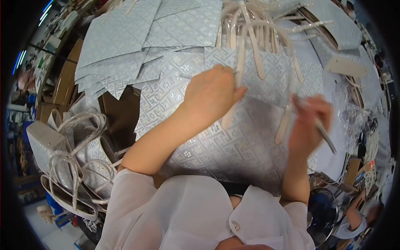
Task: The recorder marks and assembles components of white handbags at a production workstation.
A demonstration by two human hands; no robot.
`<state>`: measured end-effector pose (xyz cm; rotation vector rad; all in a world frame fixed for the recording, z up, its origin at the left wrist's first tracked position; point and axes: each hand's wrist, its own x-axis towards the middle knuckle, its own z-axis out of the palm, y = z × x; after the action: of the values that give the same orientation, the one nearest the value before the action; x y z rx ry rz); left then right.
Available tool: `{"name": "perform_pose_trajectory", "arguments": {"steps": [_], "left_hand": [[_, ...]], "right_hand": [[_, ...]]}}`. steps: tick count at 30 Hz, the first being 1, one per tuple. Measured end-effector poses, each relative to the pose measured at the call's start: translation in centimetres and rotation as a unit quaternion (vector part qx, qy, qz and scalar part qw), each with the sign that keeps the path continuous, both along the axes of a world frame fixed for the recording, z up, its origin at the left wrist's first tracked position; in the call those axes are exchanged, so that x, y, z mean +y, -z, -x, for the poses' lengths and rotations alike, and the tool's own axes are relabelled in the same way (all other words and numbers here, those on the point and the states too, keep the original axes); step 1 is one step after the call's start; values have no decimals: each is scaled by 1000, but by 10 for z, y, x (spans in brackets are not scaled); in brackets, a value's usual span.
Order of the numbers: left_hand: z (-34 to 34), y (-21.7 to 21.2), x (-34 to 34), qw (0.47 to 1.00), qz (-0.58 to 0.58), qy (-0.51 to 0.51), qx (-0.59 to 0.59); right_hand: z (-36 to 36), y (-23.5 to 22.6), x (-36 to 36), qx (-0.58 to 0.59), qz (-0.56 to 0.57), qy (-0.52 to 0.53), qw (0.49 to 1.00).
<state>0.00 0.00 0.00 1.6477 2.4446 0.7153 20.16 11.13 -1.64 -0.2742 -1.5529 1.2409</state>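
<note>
A patterned silver-grey sheet [233, 143] lies in front of me, with a beige strap handle [240, 58] across it. The handle's two flat ends point toward me. My left hand [212, 93] is closed at the left leg of this handle, and the strap's tip shows below the thumb. At the right leg, my right hand [310, 121] grips a slim, silver, pen-like tool [326, 138], its rear end sticking out behind the hand. Motion blurs the right fingers, and the tool's working tip cannot be made out.
Stacked patterned sheets [116, 37] cover the far left, with more beige straps [264, 35] at the far middle. Bags with handles [71, 166] crowd the near left. Patterned pieces [337, 25] and clear plastic [354, 112] lie right. Another person [354, 216] sits at lower right.
</note>
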Motion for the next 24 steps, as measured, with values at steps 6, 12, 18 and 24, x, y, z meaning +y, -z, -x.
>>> {"name": "perform_pose_trajectory", "arguments": {"steps": [6,12,18,24], "left_hand": [[41,-87,-6,986,-139,-50,72],[259,-186,6,889,-139,-124,418],[16,8,167,949,-22,91,300],[-14,32,158,967,-167,72,176]], "right_hand": [[-137,-69,15,266,-37,167,949],[-155,-72,15,260,-46,180,948],[-115,-65,8,208,-1,179,962],[-108,-72,-1,132,-20,116,984]]}}
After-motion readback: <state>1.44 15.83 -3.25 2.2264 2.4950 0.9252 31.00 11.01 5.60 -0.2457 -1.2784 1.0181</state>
